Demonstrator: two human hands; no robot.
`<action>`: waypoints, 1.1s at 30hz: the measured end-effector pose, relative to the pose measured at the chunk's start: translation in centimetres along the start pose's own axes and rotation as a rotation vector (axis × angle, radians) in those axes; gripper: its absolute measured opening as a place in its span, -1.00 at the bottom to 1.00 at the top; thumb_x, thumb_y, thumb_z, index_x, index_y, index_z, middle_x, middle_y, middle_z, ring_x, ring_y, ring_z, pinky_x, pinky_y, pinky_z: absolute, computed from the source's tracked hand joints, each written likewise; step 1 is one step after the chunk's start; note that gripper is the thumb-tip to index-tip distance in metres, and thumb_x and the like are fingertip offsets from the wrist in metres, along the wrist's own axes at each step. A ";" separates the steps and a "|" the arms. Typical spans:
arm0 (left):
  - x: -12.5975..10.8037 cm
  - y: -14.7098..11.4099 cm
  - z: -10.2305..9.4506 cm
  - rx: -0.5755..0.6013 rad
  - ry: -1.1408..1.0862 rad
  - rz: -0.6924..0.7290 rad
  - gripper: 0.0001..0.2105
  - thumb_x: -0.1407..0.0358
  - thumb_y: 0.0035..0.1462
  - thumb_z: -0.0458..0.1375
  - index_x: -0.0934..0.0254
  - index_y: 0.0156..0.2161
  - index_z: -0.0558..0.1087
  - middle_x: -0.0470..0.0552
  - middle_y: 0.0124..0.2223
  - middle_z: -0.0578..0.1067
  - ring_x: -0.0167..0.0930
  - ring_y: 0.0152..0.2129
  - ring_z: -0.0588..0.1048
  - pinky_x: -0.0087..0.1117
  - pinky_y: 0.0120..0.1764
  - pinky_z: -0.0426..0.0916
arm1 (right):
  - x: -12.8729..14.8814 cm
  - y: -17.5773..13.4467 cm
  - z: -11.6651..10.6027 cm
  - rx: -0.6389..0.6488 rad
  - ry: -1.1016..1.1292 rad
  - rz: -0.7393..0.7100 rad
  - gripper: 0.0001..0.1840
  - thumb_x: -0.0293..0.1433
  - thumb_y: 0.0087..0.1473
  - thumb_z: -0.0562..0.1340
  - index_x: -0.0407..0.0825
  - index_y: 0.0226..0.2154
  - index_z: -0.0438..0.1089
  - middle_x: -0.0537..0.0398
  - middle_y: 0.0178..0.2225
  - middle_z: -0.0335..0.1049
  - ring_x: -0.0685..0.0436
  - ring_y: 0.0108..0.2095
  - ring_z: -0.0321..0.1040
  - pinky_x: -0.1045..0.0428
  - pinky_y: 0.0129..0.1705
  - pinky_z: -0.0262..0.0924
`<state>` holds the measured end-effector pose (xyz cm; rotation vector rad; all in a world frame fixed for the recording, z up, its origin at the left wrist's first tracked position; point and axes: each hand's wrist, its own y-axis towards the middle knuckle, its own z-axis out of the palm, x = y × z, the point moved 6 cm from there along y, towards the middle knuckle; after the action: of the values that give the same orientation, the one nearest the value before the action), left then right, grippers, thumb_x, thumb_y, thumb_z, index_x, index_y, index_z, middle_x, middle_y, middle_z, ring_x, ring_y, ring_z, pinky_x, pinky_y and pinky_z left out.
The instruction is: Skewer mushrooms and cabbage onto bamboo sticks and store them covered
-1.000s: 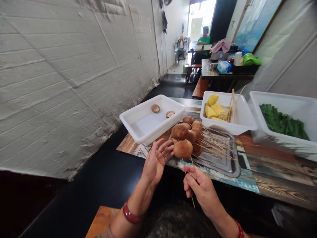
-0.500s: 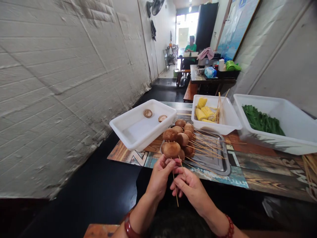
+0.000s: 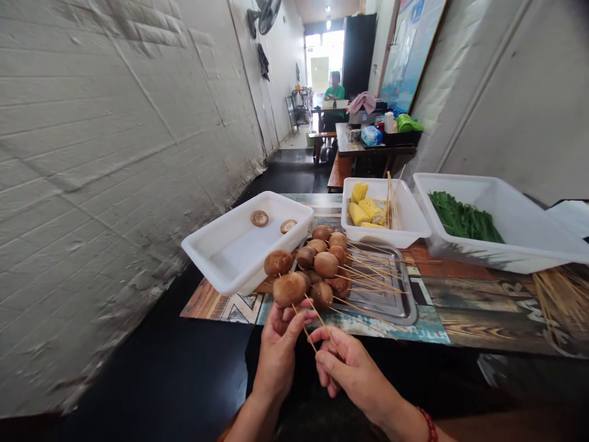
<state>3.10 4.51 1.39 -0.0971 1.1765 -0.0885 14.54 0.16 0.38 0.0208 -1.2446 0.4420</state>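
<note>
My left hand (image 3: 280,347) is closed at the near end of two brown shiitake mushrooms (image 3: 289,289) threaded in line, fingertips against the nearer cap. Two thin bamboo skewers (image 3: 322,319) run back from there towards my right hand (image 3: 352,366). Its fingers are curled round a skewer; whether both sticks are in its grip I cannot tell. Just beyond my hands, a pile of skewered mushrooms (image 3: 326,264) rests on a metal tray (image 3: 407,288), sticks pointing right.
To the left stands a white tub (image 3: 221,236) with two loose mushrooms (image 3: 260,218). Another white tub (image 3: 414,230) holds corn pieces (image 3: 372,210) and sticks. Leafy greens (image 3: 467,216) lie in a third tub (image 3: 506,252). Loose skewers (image 3: 561,294) are at the right. A person (image 3: 334,92) sits far back.
Both hands have moved left with the mushroom skewer, away from the pile. Now the second mushroom on it shows clear of the pile. The view has shifted slightly right.
</note>
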 end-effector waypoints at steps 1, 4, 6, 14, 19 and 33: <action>0.0 -0.1 0.3 0.032 0.002 -0.007 -0.66 0.22 0.10 0.30 0.22 -0.02 0.42 0.05 -0.04 0.54 -0.39 -0.24 0.55 -0.34 -0.08 0.39 | 0.5 -0.2 -0.6 -0.017 -0.031 -0.013 -0.51 0.00 0.08 0.25 -0.08 -0.18 0.28 0.33 -0.65 0.23 0.13 -0.70 0.04 0.17 -0.63 -0.07; 0.1 -0.4 1.0 0.141 0.007 -0.037 -0.65 0.18 0.14 0.26 0.25 0.01 0.43 0.14 -0.01 0.52 -0.33 -0.24 0.55 -0.29 -0.11 0.40 | 2.4 -1.1 -3.0 -0.058 -0.099 -0.026 -0.53 0.00 0.13 0.22 -0.09 -0.22 0.35 0.33 -0.66 0.14 0.13 -0.67 -0.06 0.17 -0.63 -0.18; 0.4 -0.5 1.0 0.181 -0.004 -0.063 -0.62 0.17 0.16 0.24 0.24 0.06 0.41 0.15 -0.05 0.53 -0.32 -0.26 0.55 -0.28 -0.13 0.40 | 3.7 -1.8 -5.3 -0.090 -0.101 -0.016 -0.54 -0.01 0.12 0.25 -0.10 -0.24 0.38 0.33 -0.67 0.09 0.13 -0.66 -0.11 0.16 -0.63 -0.24; 1.9 -1.1 -0.3 0.203 0.005 -0.154 -0.60 0.13 0.17 0.23 0.25 0.07 0.43 0.09 -0.19 0.55 -0.37 -0.33 0.52 -0.33 -0.17 0.35 | 9.7 -1.8 -13.2 -0.288 -0.207 -0.056 -0.54 -0.05 0.01 0.36 -0.11 -0.25 0.43 0.32 -0.68 0.09 0.15 -0.69 -0.16 0.16 -0.65 -0.32; 2.0 -1.3 -0.7 0.188 0.007 -0.177 -0.59 0.11 0.14 0.25 0.26 0.04 0.45 0.07 -0.21 0.55 -0.37 -0.34 0.50 -0.33 -0.17 0.34 | 11.3 2.1 -14.2 -0.165 -0.256 -0.032 -0.56 -0.09 -0.01 0.37 -0.14 -0.27 0.45 0.33 -0.67 0.14 0.19 -0.71 -0.17 0.18 -0.65 -0.32; 2.4 -0.8 -2.2 0.073 0.001 -0.244 -0.53 0.05 0.01 0.34 0.28 -0.03 0.50 0.07 -0.27 0.57 -0.38 -0.40 0.51 -0.33 -0.21 0.36 | 15.2 3.0 -15.6 -0.377 -1.250 -0.468 -0.61 -0.14 0.17 0.21 0.00 -0.05 0.48 -0.07 -0.10 0.54 -0.25 -0.13 0.47 -0.12 -0.12 0.35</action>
<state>1.98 3.39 -1.58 -0.1760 1.1572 -0.3460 31.43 11.61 8.46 0.2975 -2.4520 -0.3118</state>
